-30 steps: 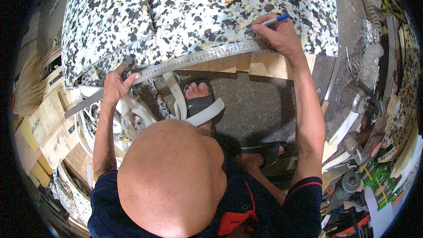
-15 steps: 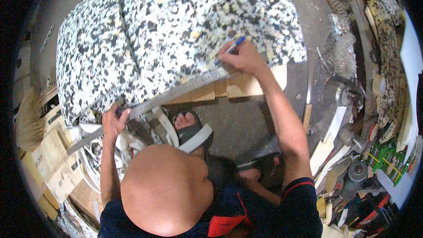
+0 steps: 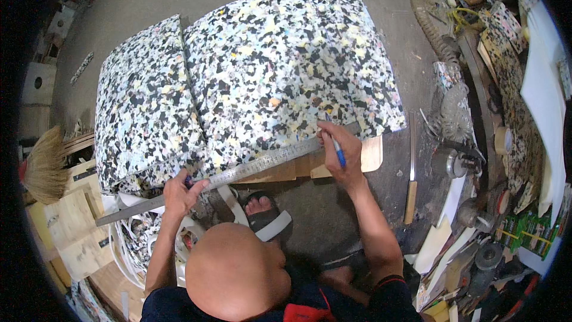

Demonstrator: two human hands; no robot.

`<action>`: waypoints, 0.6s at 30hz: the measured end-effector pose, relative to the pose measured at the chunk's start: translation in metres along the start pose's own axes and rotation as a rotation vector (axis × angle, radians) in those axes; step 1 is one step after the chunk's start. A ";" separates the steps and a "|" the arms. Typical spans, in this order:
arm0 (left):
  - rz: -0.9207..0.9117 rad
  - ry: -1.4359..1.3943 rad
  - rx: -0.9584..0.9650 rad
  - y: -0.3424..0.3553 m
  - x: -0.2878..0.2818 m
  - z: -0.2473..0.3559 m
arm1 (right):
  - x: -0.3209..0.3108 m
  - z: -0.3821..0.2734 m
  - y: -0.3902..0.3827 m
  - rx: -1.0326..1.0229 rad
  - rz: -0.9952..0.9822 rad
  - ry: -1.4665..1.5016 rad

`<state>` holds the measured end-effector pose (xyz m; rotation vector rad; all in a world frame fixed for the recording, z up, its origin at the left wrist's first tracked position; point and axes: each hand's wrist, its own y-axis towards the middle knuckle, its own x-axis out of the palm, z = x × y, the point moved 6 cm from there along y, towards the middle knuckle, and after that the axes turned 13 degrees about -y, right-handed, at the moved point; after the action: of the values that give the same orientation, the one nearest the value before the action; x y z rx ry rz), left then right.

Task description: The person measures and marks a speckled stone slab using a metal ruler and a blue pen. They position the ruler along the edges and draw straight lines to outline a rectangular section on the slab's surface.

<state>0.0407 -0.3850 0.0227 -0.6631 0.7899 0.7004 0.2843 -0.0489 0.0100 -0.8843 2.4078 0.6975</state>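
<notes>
Along the near edge of speckled foam (image 3: 268,71), the left hand (image 3: 180,195), fingers half-curled, held a metal ruler (image 3: 256,168); the right hand (image 3: 347,158), fingers pinched, gripped a pen (image 3: 340,156) toward the foam's right.

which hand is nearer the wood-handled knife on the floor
The right hand, the one holding a pen; the knife lies to its right. The left hand, thumb on the ruler, is farther away.
</notes>
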 end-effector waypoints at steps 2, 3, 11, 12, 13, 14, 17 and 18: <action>0.042 -0.001 -0.012 0.002 -0.020 0.003 | -0.004 -0.016 -0.014 -0.045 -0.019 -0.147; 0.058 -0.016 -0.020 0.006 -0.031 0.012 | -0.007 -0.021 -0.019 -0.065 -0.027 -0.226; 0.303 -0.172 0.214 0.122 -0.129 0.048 | -0.007 -0.026 0.004 -0.174 0.184 -0.326; 0.322 0.028 0.229 0.150 -0.135 0.055 | -0.004 -0.025 0.001 -0.187 0.178 -0.334; 0.348 0.225 0.251 0.180 -0.135 0.061 | 0.002 -0.022 -0.005 -0.147 0.124 -0.349; 0.381 0.248 0.318 0.205 -0.132 0.065 | 0.011 -0.020 -0.012 -0.111 0.068 -0.347; 0.380 0.159 0.416 0.269 -0.126 0.055 | 0.029 -0.030 -0.018 -0.092 -0.042 -0.363; 0.339 0.191 0.379 0.285 -0.117 0.051 | 0.035 -0.029 -0.019 -0.105 -0.050 -0.381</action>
<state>-0.2161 -0.2141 0.0699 -0.2540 1.1935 0.7726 0.2660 -0.0944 0.0063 -0.7687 2.0212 0.8919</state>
